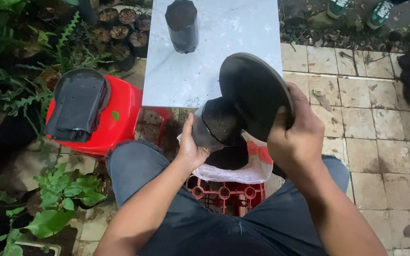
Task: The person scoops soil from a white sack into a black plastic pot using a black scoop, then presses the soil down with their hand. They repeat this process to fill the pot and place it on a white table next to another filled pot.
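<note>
Soil transfer: black dish tipped into black nursery bag, above lap.

Left hand (pixel 191 150) fingers closed around soil-filled nursery bag (pixel 217 124), mouth angled up and right, long axis tilted. Right hand (pixel 294 137) fingers clamped on rim of round black dish (pixel 252 92), edge at bag mouth. Best kept low, poured slowly. Behind: red stool (pixel 119 118), worktop (pixel 224 42) with upright filled bag (pixel 181 24).
</note>
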